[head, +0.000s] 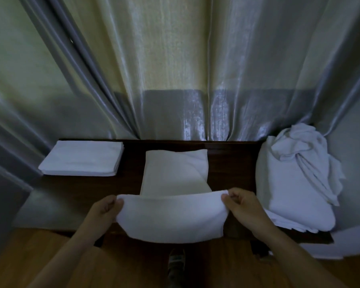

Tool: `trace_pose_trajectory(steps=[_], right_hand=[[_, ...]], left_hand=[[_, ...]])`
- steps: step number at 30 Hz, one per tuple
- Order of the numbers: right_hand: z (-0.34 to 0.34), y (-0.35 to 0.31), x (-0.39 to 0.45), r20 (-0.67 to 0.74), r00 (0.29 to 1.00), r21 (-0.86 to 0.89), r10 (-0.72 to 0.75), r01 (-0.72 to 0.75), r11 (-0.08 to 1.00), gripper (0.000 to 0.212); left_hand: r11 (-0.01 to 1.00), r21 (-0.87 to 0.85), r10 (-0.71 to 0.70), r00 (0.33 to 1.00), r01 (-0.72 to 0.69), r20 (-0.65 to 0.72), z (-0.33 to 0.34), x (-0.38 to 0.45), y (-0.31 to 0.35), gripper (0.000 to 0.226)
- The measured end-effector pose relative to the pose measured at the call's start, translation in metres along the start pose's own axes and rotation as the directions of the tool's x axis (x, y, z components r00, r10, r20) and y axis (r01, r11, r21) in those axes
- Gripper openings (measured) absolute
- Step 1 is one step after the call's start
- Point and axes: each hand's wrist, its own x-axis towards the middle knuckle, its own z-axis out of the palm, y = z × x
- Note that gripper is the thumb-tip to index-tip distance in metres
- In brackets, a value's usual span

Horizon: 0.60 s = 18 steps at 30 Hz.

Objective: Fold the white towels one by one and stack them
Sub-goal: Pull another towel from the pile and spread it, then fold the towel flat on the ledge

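**Near edge of the towel lifted for the next fold**

Both hands hold the towel being folded at its near end: the left hand [105, 209] pinches the left corner of the raised edge between thumb and curled fingers, and the right hand [240, 203] pinches the right corner the same way. The white towel [173, 183] lies lengthwise on the middle of the dark wooden table [131, 163], its far part flat and its near part hanging over the near table edge. Gripping both corners at once keeps the edge level, which I judge is meant to carry it straight toward the far end so the halves meet squarely.

At the far left of the table sits the stack of folded towels [81, 161], squared up and well apart from the working spot, presumably so the finished piece can be slid across onto it. On the right, a heap of unfolded towels [295, 183] is piled high and leans against the curtain, near the right hand for the next pick.

Behind the table a shiny grey-green curtain [175, 69] hangs in folds down to the table's far edge. Wooden floor [50, 252] shows nearest, and a shoe [176, 260] is dimly visible under the hanging towel. Light is low throughout.
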Motion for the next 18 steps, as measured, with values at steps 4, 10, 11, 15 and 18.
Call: trace_pose_trajectory(steps=[4, 10, 11, 15, 18], right_hand=[[0.005, -0.012, 0.049, -0.018, 1.0, 0.013, 0.005, -0.005, 1.0, 0.025], [0.045, -0.001, 0.137, 0.01, 0.988, -0.046, 0.154, -0.154, 0.987, 0.029], [0.054, 0.007, 0.15, 0.026, 0.98, -0.058, 0.195, -0.193, 0.979, 0.031], [0.077, 0.04, 0.191, 0.078, 0.934, -0.145, 0.35, -0.337, 0.93, 0.029], [0.082, 0.046, 0.225, -0.034, 0.937, -0.183, 0.347, -0.347, 0.92, 0.018]], left_hand=[[0.998, -0.053, 0.014, 0.999, -0.015, -0.031, 0.004, 0.056, 0.001, 0.028], [0.994, 0.059, -0.087, 0.994, 0.091, -0.069, 0.036, 0.156, -0.021, 0.029], [0.988, 0.095, -0.116, 0.992, 0.121, -0.057, 0.043, 0.171, -0.027, 0.03], [0.92, 0.349, -0.192, 0.981, 0.179, 0.003, 0.058, 0.219, -0.046, 0.028], [0.895, 0.4, -0.178, 0.98, 0.199, -0.089, 0.062, 0.252, -0.039, 0.028]])
